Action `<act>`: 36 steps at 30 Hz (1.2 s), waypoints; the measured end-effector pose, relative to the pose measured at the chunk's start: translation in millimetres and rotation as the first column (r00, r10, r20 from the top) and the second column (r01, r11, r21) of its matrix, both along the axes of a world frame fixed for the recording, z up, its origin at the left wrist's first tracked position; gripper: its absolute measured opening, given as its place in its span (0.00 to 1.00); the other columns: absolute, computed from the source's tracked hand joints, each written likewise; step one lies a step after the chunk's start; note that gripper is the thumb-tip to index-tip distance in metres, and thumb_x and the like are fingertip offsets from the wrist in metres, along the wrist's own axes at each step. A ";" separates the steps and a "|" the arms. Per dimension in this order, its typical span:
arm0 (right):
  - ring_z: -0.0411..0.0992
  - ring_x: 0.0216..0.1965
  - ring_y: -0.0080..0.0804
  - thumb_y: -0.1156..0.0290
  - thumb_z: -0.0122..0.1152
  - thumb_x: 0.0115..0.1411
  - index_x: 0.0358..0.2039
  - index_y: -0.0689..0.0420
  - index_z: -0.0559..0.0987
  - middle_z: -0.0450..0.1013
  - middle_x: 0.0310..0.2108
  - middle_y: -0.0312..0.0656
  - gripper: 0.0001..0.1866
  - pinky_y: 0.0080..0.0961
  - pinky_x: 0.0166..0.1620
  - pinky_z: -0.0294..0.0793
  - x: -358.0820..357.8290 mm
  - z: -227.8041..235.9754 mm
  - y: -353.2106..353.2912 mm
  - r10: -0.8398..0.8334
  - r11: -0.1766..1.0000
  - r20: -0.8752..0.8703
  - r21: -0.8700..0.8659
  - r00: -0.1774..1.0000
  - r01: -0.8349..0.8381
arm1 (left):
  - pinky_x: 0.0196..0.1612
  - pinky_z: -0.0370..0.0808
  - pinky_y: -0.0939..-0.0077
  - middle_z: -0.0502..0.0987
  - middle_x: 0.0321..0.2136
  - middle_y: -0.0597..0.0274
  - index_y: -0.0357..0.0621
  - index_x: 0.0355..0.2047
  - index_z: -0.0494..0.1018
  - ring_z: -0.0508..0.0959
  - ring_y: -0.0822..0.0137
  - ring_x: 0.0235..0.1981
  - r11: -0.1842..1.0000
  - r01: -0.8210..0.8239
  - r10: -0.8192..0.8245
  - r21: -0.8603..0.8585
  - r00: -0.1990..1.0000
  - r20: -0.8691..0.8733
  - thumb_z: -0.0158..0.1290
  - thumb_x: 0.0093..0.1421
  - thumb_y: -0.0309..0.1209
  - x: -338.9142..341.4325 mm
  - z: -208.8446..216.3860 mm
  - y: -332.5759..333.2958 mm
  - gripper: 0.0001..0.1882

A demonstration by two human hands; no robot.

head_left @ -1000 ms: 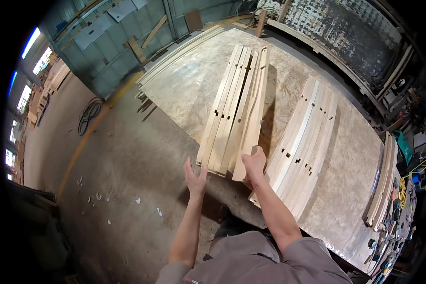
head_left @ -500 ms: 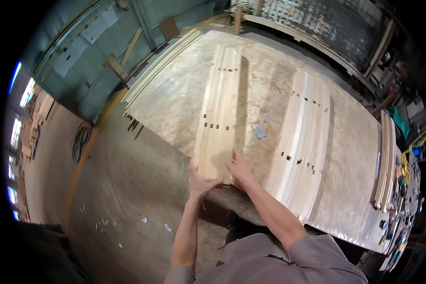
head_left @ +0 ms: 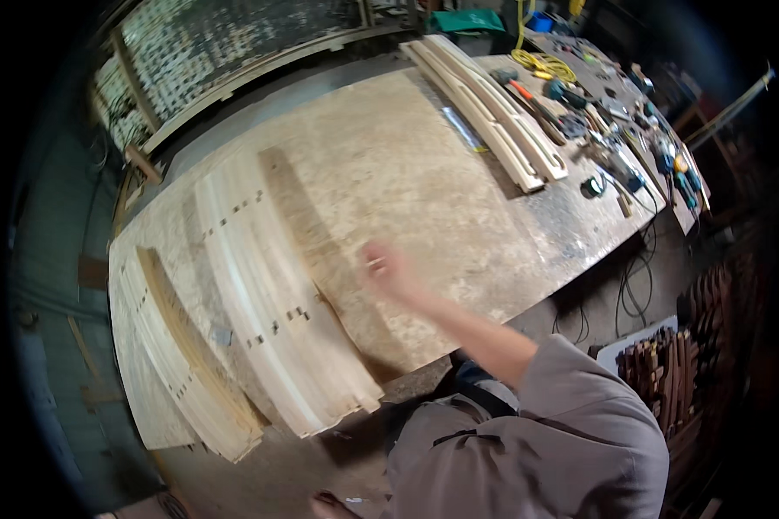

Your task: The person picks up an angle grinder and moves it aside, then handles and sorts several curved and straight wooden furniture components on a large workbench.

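My right hand (head_left: 386,270), smeared by motion, is over the bare middle of the wooden table (head_left: 381,156). Its fingers look curled, but the blur hides whether anything is in them. To its left lies a wide set of pale wooden boards (head_left: 264,294) side by side, with small dark slots cut across them. Farther left is a narrower set of slotted boards (head_left: 182,359), apart from the first. My left hand (head_left: 331,506) shows only in part at the lower edge, dark and blurred, with its fingers hidden, away from both sets.
Long shaped wooden rails (head_left: 485,112) lie at the table's far right. Beside them are a yellow cord (head_left: 545,65) and a side bench crowded with hand tools (head_left: 614,130). A bin of dark wooden pieces (head_left: 662,372) stands at the right. A small pale slip (head_left: 222,336) lies between the board sets.
Both hands have let go of the narrower board set, which now lies on the table. My view has turned right, and my right hand has moved rightward past the wide set.
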State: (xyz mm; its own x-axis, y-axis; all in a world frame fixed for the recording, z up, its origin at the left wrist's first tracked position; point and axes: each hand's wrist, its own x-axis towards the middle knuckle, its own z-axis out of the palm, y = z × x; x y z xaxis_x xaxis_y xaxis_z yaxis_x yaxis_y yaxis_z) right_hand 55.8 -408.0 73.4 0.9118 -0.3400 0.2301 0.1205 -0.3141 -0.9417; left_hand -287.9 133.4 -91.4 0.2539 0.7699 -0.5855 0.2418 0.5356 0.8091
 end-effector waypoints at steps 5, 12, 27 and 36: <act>0.72 0.27 0.24 0.70 0.55 0.60 0.43 0.60 0.74 0.71 0.28 0.38 0.11 0.20 0.24 0.72 -66.3 -91.5 -327.3 -0.761 0.588 -0.185 0.207 0.621 0.782 | 0.22 0.68 0.75 0.70 0.23 0.64 0.44 0.27 0.68 0.72 0.67 0.23 0.843 0.375 -0.498 -0.386 0.816 -0.294 0.49 0.58 0.30 -51.5 -2.3 -157.7 0.05; 0.67 0.21 0.20 0.60 0.63 0.59 0.42 0.64 0.71 0.67 0.24 0.35 0.21 0.16 0.19 0.66 -68.6 -34.6 -444.4 -0.671 0.382 -0.434 0.492 0.601 0.782 | 0.24 0.70 0.75 0.74 0.29 0.61 0.41 0.36 0.70 0.76 0.65 0.28 0.710 0.577 -0.704 -0.404 0.593 -0.390 0.51 0.59 0.29 -54.9 39.5 -220.9 0.07; 0.72 0.26 0.28 0.72 0.67 0.49 0.39 0.64 0.73 0.72 0.31 0.45 0.18 0.21 0.27 0.75 -42.1 -26.4 -384.4 -0.353 0.418 -0.543 0.638 0.762 0.647 | 0.28 0.74 0.71 0.78 0.34 0.57 0.41 0.45 0.72 0.80 0.62 0.31 0.550 0.818 -0.794 -0.169 0.449 -0.409 0.53 0.59 0.27 33.1 72.9 -248.3 0.13; 0.74 0.35 0.31 0.69 0.66 0.50 0.50 0.59 0.69 0.74 0.39 0.46 0.27 0.25 0.33 0.74 -53.6 -38.2 -307.0 0.013 0.340 -0.280 0.904 0.960 0.259 | 0.35 0.76 0.67 0.78 0.37 0.53 0.37 0.49 0.70 0.80 0.60 0.34 0.464 0.830 -0.822 -0.309 0.273 -0.501 0.52 0.60 0.28 -11.1 101.3 -296.8 0.17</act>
State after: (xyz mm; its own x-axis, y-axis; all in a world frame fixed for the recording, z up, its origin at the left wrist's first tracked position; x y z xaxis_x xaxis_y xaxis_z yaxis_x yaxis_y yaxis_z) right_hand 2.2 -714.9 35.2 0.8118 -0.3201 -0.4884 -0.0667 0.7801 -0.6221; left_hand -299.0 -163.4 9.9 0.4237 0.3427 -0.8385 0.9040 -0.2183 0.3676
